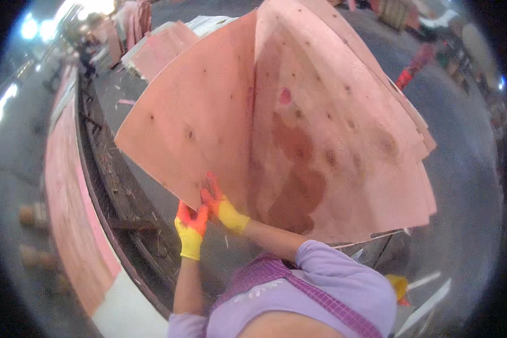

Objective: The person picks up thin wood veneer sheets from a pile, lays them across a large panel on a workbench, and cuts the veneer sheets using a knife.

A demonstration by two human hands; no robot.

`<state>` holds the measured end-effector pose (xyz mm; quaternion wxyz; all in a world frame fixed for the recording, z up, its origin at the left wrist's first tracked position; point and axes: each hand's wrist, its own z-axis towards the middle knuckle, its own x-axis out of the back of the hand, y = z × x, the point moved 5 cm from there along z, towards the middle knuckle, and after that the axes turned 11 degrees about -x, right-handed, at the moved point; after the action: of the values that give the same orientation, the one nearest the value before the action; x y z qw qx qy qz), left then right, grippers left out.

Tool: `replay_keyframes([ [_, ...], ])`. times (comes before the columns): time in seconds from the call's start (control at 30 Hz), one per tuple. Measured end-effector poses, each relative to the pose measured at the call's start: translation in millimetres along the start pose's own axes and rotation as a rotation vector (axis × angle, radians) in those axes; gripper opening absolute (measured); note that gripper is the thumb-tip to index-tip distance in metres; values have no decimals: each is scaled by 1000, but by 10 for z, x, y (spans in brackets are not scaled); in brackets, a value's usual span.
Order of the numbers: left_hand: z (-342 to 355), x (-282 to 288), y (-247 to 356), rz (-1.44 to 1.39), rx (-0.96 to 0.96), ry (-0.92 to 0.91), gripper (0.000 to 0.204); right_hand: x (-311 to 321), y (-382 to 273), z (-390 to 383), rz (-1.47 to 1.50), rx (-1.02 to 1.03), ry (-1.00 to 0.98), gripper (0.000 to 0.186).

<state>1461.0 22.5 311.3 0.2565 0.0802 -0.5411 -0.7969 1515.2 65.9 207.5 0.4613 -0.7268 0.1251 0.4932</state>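
A thin reddish wood veneer sheet [180, 112] is lifted at its near left edge, its right part folding against the pile. My left hand [190, 228], in a yellow glove with orange-red fingers, pinches the near edge. Close beside it, my right hand [225, 211], gloved alike, holds the same edge with a finger stretched over the top face. The fingers beneath the sheet are hidden. To the right, a stack of veneer sheets [343, 135] shows dark knots, brown damp-looking patches and a small pink spot.
On the left runs a long bench [79, 197] bearing veneer, beside a dark metal frame [127, 225]. More veneer piles [166, 48] lie at the far left. Pale strips [425, 304] and a yellow item [398, 286] are at lower right. A blurred red shape [404, 78] stands beyond the stack.
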Motion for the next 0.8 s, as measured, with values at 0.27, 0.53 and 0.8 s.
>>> replay_keyframes([
  [0.27,-88,191,-1245,-472,210,244,9,-225,-75,-74,-260,-77,-12,60],
  [0.53,-565,206,-610,30,65,157,13,-166,-82,-571,-516,-126,163,59],
  [0.8,-893,450,-212,-33,221,249,21,441,71,-905,-549,-428,-4,64],
])
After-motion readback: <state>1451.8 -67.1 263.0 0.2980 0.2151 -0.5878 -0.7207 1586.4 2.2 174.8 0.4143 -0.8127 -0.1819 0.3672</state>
